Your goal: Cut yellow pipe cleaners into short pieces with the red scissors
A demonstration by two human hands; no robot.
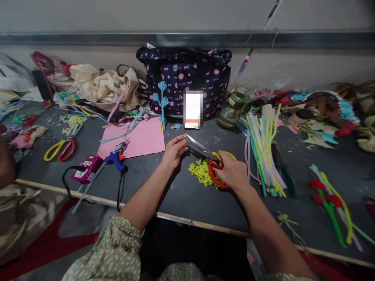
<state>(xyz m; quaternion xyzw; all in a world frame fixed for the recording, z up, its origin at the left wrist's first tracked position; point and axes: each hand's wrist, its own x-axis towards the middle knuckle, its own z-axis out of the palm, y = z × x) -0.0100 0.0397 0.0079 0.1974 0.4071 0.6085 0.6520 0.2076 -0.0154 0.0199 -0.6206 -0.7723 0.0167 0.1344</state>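
My right hand (233,170) grips a pair of scissors (202,147) by its red and yellow handles, blades pointing up and left. The blade tips reach the fingertips of my left hand (175,150), which is closed in a pinch. A tiny bit of yellow shows at those fingertips; the rest of what they hold is hidden or too small to tell. Below the scissors lies a pile of short yellow cut pieces (202,173), partly covered by the red handle.
Left of my arms are a glue gun (115,156), a purple power strip (88,168), pink paper (140,140) and other scissors (68,145). Pipe cleaners (262,152) lie right, red flowers (325,195) beyond. Behind stand a phone (193,109), a dark bag (187,74) and a green bottle (234,109).
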